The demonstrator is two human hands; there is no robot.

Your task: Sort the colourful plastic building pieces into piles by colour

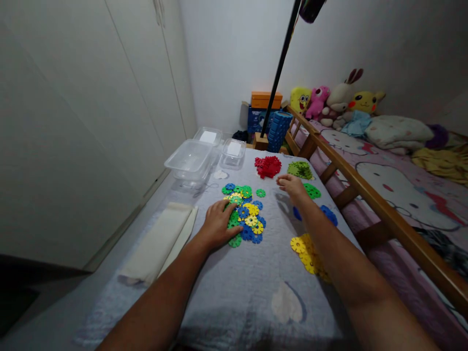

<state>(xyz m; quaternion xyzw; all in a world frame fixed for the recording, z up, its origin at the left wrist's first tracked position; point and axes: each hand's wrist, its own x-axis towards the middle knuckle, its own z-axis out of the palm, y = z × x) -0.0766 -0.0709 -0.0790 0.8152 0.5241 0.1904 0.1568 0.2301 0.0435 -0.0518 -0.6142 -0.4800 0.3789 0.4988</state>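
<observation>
My left hand (218, 223) rests at the left side of a mixed pile of notched plastic discs (250, 221) in green, yellow and blue. Its thumb and fingers are apart on the discs. Over the cloth on the right, my right hand (291, 186) is raised with its fingertips pressed together; whatever they hold, if anything, cannot be made out. Near it are a red heap of small pieces (268, 166), an olive-green heap (300, 169), and green discs (312, 190). Blue discs (329, 214) and yellow discs (309, 253) are partly hidden by my right forearm.
Clear plastic containers (190, 158) stand at the table's back left, before a white cabinet (109, 97). A folded cream cloth (159, 241) lies on the left. A wooden bed rail (351, 178) runs along the right. Behind the table rises a black pole (280, 70).
</observation>
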